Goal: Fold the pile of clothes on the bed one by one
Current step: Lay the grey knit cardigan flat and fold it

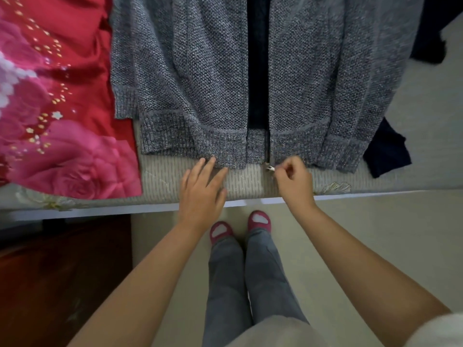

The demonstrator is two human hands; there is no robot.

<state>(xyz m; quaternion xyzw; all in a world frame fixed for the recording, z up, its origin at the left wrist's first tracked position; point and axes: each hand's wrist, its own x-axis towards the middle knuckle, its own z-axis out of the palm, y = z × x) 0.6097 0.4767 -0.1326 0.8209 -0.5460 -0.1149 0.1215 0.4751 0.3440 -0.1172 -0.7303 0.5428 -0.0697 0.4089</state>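
A grey knitted zip cardigan (pixel 200 71) lies flat and face up on the bed (pixel 162 179), its hem toward me and its front open along a dark gap. My left hand (pixel 203 189) rests with straight fingers at the hem of the left front panel. My right hand (pixel 293 181) has its fingers curled and pinches the small metal zipper pull (pixel 270 168) at the bottom of the right panel's zip. Both sleeves lie alongside the body.
A red and pink floral quilt (pixel 57 108) covers the bed to the left. Dark navy garments (pixel 387 151) lie at the right of the cardigan. The bed edge runs just below my hands; my feet stand on the pale floor, with a dark wooden piece at lower left.
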